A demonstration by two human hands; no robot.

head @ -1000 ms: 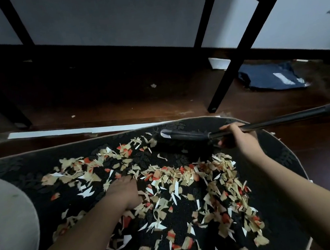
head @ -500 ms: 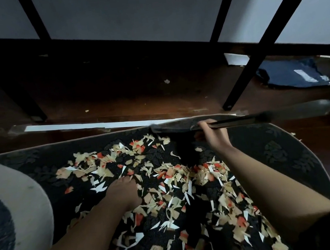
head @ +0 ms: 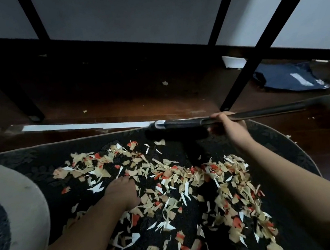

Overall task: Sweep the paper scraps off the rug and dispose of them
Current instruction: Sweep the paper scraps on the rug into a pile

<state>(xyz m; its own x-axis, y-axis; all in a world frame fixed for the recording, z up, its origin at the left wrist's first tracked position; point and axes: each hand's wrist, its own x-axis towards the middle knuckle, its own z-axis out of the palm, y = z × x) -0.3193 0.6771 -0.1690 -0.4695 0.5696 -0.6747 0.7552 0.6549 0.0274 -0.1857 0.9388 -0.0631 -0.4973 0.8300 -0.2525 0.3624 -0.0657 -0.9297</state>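
Many tan, white and red paper scraps (head: 188,184) lie scattered over a black patterned rug (head: 39,162). My right hand (head: 226,127) grips the black handle of a brush (head: 180,123), whose dark head hangs just above the rug's far edge, beyond the scraps. My left hand (head: 120,193) rests on the rug among the scraps, knuckles up; its fingers are curled under and mostly hidden.
Dark wooden floor (head: 114,93) lies beyond the rug, with a white strip (head: 76,127) along it. Black metal furniture legs (head: 255,54) cross above. A dark blue bag (head: 288,79) lies at the right. A pale rug patch (head: 9,208) is at left.
My right hand has carried the brush away from me to the rug's far edge, off the scraps. My left hand has stayed in place on the rug.
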